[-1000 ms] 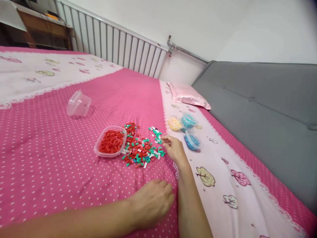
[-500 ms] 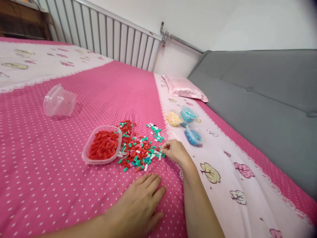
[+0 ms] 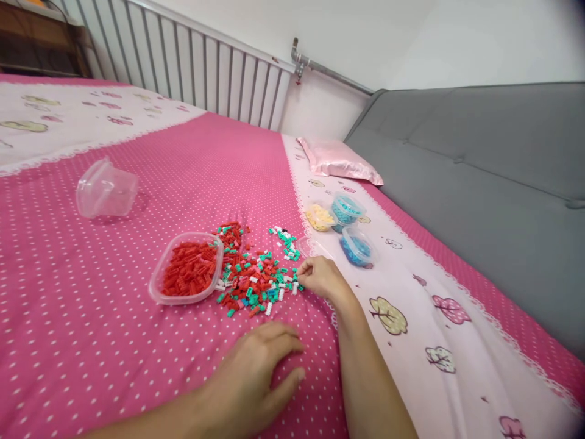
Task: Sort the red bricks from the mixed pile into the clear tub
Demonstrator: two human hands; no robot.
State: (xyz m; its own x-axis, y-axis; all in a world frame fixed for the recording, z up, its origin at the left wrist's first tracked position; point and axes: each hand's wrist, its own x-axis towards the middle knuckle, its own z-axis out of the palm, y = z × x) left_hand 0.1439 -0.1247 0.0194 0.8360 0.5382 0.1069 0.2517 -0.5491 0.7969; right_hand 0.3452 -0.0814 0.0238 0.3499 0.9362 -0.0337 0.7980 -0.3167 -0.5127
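Observation:
A loose pile of small building bricks [image 3: 256, 277], red, green and white, lies on the pink dotted bedspread [image 3: 105, 353]. At the pile's right edge is my right hand [image 3: 322, 277], thumb and fingertips pinched together; whatever is between them is too small to make out. My left hand [image 3: 260, 369] rests just in front of the pile, fingers curved, thumb apart, holding nothing. Left of the pile, a clear plastic tub [image 3: 158, 286] holds many red bricks [image 3: 189, 268].
Beyond my right hand stand small tubs of yellow pieces [image 3: 320, 217], turquoise pieces [image 3: 347, 209] and blue pieces [image 3: 355, 249]. A clear container [image 3: 107, 190] lies on its side at far left. A pink pillow [image 3: 340, 161] rests against the grey headboard [image 3: 466, 146].
My left hand has lifted slightly and curled its fingers, with the thumb moving further from them. My right hand has stayed at the pile's edge, still pinched.

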